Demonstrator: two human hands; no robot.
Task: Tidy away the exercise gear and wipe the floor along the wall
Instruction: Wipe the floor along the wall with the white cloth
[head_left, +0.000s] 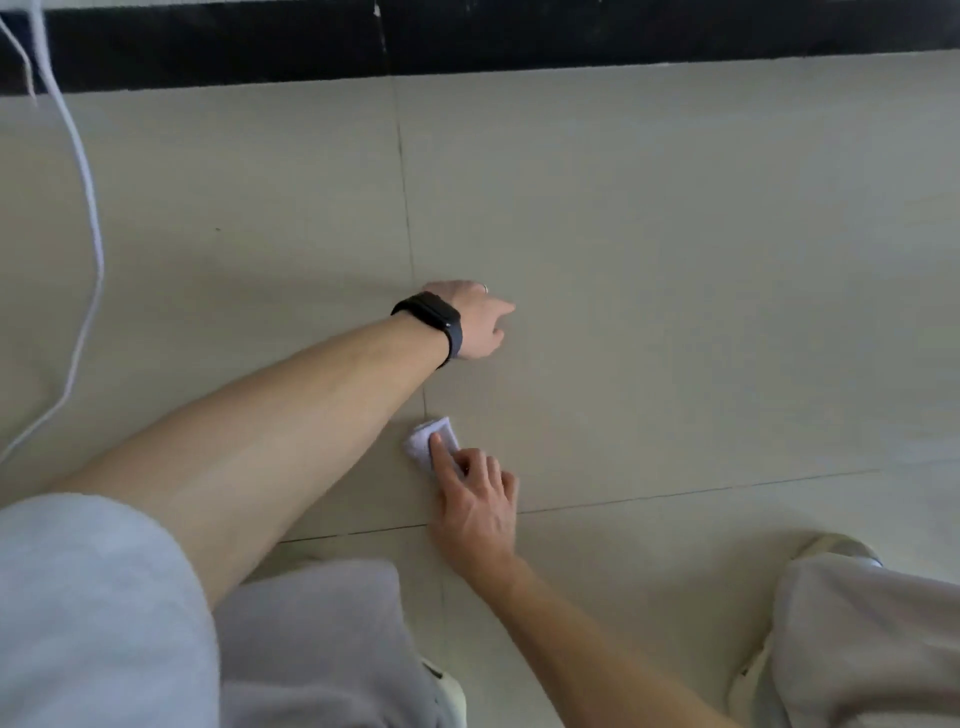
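A small folded white cloth (427, 438) lies on the beige tiled floor (675, 260), right beside a tile joint. My right hand (475, 506) holds it down, with the index finger stretched along its top and the other fingers curled over its near end. My left hand (475, 322), with a black watch on the wrist, rests on the floor a little farther out toward the wall. Its fingers are mostly hidden behind the back of the hand, and it holds nothing. No exercise gear is in view.
A black skirting strip (571, 36) runs along the wall at the top. White cables (91, 218) hang down at the left. My knees in grey trousers (322, 649) and light shoes (836, 551) fill the bottom of the view.
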